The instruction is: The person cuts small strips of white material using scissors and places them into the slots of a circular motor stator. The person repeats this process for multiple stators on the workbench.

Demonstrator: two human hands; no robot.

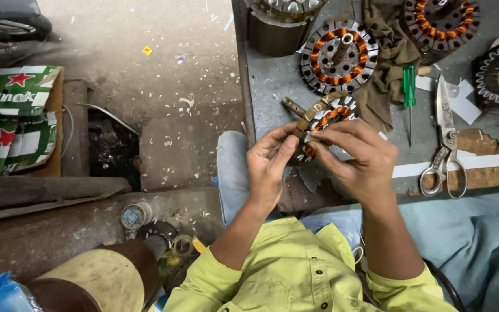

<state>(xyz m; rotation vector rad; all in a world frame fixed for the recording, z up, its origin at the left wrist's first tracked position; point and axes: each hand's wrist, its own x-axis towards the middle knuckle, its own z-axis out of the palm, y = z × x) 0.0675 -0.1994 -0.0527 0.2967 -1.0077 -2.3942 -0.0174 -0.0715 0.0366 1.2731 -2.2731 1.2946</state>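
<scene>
Fingers (284, 151) of the left hand (268, 167) pinch a brown strip tool (307, 115) against a small wound stator (329, 118) with orange copper coils, held at the near edge of the grey tabletop (272, 86). Those of the right hand (353, 156) curl closed over the stator's near side. A larger wound stator (339, 56) lies just behind, with a green screwdriver (409, 92) and scissors (447, 144) to the right, and a brown rag (385, 69) between them.

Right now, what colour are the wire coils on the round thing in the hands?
Orange copper-coloured coils on the fan stator, seen in the head view.
</scene>
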